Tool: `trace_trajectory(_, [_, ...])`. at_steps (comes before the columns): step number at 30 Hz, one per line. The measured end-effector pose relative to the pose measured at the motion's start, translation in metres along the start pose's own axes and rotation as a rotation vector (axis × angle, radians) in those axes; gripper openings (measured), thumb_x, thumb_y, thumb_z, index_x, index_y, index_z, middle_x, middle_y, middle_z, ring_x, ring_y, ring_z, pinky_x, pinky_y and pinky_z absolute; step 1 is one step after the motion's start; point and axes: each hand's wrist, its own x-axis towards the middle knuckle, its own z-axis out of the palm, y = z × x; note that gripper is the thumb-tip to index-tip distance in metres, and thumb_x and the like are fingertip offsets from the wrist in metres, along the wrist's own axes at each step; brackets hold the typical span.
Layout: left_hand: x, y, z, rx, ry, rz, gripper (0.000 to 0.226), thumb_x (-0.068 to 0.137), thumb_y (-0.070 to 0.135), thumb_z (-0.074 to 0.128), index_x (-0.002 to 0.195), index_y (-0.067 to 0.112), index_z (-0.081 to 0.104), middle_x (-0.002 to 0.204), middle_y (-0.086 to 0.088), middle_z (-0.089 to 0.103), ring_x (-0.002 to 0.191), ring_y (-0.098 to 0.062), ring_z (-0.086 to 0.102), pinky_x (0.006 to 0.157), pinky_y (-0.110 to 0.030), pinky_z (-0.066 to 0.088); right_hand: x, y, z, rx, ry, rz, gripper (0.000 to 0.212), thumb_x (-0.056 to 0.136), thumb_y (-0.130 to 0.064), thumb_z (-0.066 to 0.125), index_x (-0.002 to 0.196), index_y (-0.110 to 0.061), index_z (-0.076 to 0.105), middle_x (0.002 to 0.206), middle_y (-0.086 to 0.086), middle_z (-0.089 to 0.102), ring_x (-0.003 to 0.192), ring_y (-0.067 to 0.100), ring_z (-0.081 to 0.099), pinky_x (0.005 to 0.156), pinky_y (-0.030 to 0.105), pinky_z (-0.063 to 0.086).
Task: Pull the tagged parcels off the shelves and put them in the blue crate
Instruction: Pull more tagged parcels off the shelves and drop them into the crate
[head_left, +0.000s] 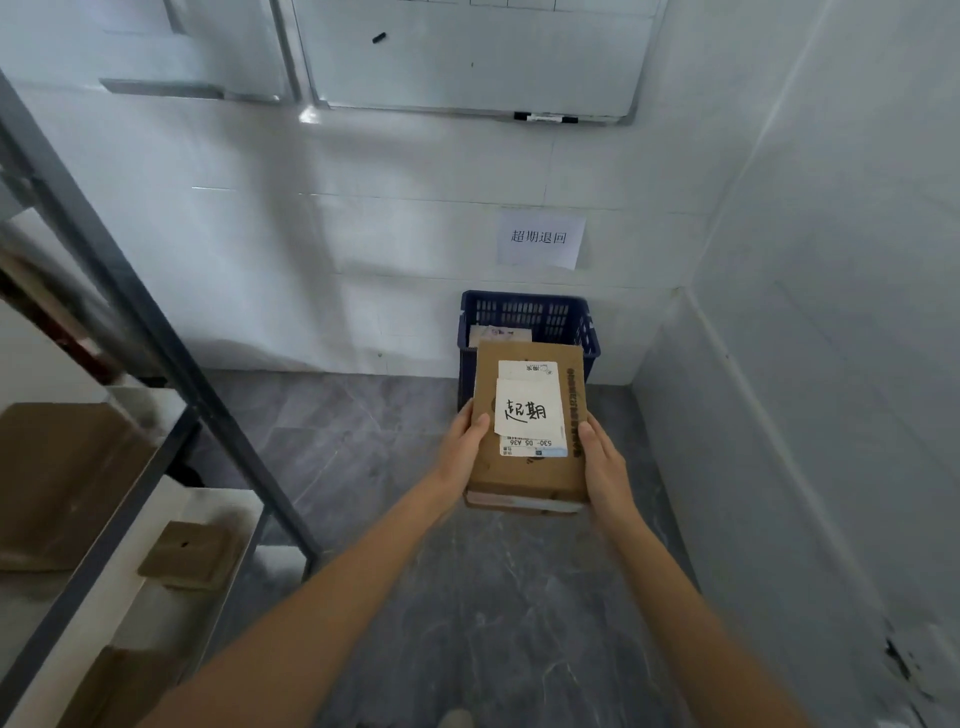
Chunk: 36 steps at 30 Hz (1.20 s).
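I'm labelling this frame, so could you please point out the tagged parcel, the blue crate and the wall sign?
tagged parcel (530, 470), head view, bare cardboard top
blue crate (524, 312), head view, back wall
wall sign (540, 239), head view, centre

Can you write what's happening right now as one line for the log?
step: carry | left hand + right hand: grip tagged parcel | blue crate: ahead, holds a parcel already

"超期退回" is printed on the wall sign (540, 239); "超期" is handwritten on the parcel's tag (527, 410), and "530- D5 A36" is printed on its shipping label (532, 446).
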Motion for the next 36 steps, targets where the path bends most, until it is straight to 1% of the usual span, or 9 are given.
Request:
trace_trajectory(3, [0.051, 0.005, -0.001, -0.005, -0.032, -0.056, 0.044, 0.103, 0.026, 0.038, 0.147, 0.020, 0.036, 0.118, 0.001, 0.062, 0.098, -0.011, 0.063, 0.069, -0.019, 0.053, 0.047, -0.006, 0.005, -0.023, 0.015, 0.044, 0.046, 0.103, -0.037, 0.040, 0.148, -0.025, 0.042, 0.140, 0.005, 0.055, 0.123, 0.022, 0.056, 0.106, 0.043, 0.045])
trace_trajectory(6, [0.100, 0.010, 0.004, -0.019, -0.041, -0.100, 0.045, 0.103, 0.026, 0.039, 0.147, 0.018, 0.034, 0.123, -0.001, 0.060, 0.108, -0.018, 0.061, 0.084, -0.027, 0.053, 0.093, -0.010, 0.009, -0.048, 0.020, 0.061, 0.046, 0.103, -0.041, 0.039, 0.146, -0.026, 0.045, 0.137, 0.003, 0.055, 0.122, 0.019, 0.055, 0.105, 0.040, 0.045])
trace_trajectory(11, [0.189, 0.013, 0.020, 0.001, -0.027, -0.147, 0.048, 0.102, 0.023, 0.042, 0.148, 0.017, 0.030, 0.126, -0.001, 0.056, 0.109, -0.016, 0.057, 0.082, -0.026, 0.051, 0.204, 0.022, 0.005, -0.113, 0.043, 0.096, 0.078, 0.074, -0.076, 0.037, 0.142, -0.038, 0.046, 0.142, 0.005, 0.047, 0.124, 0.023, 0.053, 0.107, 0.050, 0.043])
trace_trajectory(16, [0.279, 0.018, 0.046, 0.019, 0.022, -0.180, 0.048, 0.102, 0.019, 0.043, 0.148, 0.014, 0.029, 0.139, -0.008, 0.050, 0.113, -0.019, 0.055, 0.088, -0.029, 0.049, 0.285, -0.002, -0.001, -0.090, 0.018, 0.162, 0.047, 0.100, -0.050, 0.037, 0.144, -0.034, 0.044, 0.139, 0.005, 0.050, 0.123, 0.023, 0.053, 0.105, 0.043, 0.045])
trace_trajectory(20, [0.346, 0.022, 0.066, 0.000, 0.034, -0.220, 0.047, 0.102, 0.016, 0.043, 0.146, 0.010, 0.030, 0.139, -0.010, 0.050, 0.114, -0.021, 0.055, 0.086, -0.029, 0.049, 0.347, -0.017, -0.013, -0.061, -0.012, 0.167, 0.035, 0.106, -0.030, 0.033, 0.139, -0.032, 0.045, 0.116, -0.006, 0.058, 0.099, 0.009, 0.058, 0.073, 0.018, 0.047])
trace_trajectory(22, [0.376, 0.024, 0.075, 0.002, 0.040, -0.220, 0.047, 0.101, 0.015, 0.044, 0.146, 0.011, 0.031, 0.137, -0.007, 0.052, 0.109, -0.018, 0.057, 0.083, -0.027, 0.050, 0.376, -0.026, -0.017, -0.057, -0.012, 0.153, 0.032, 0.106, -0.027, 0.033, 0.136, -0.034, 0.044, 0.106, -0.010, 0.059, 0.090, 0.001, 0.057, 0.068, 0.015, 0.045])
trace_trajectory(30, [0.502, 0.038, 0.095, 0.016, 0.096, -0.291, 0.044, 0.100, 0.014, 0.045, 0.144, 0.012, 0.036, 0.128, -0.011, 0.057, 0.103, -0.021, 0.060, 0.079, -0.029, 0.053, 0.501, -0.031, -0.012, -0.035, -0.016, 0.250, 0.043, 0.103, -0.041, 0.038, 0.145, -0.035, 0.041, 0.142, 0.003, 0.050, 0.125, 0.021, 0.052, 0.105, 0.043, 0.045])
trace_trajectory(33, [0.559, 0.040, 0.095, 0.036, 0.095, -0.317, 0.041, 0.101, 0.013, 0.044, 0.141, 0.012, 0.039, 0.126, -0.009, 0.058, 0.091, -0.014, 0.061, 0.069, -0.023, 0.051, 0.552, -0.035, -0.002, -0.019, -0.008, 0.275, 0.042, 0.104, -0.038, 0.037, 0.146, -0.032, 0.042, 0.140, 0.002, 0.053, 0.124, 0.020, 0.053, 0.107, 0.044, 0.044])
trace_trajectory(36, [0.621, 0.037, 0.093, 0.060, 0.077, -0.344, 0.039, 0.101, 0.015, 0.043, 0.140, 0.015, 0.042, 0.123, -0.006, 0.061, 0.093, -0.017, 0.064, 0.074, -0.029, 0.053, 0.607, -0.036, 0.009, -0.029, 0.003, 0.298, 0.042, 0.105, -0.034, 0.036, 0.146, -0.030, 0.041, 0.134, -0.001, 0.055, 0.122, 0.018, 0.053, 0.107, 0.042, 0.043])
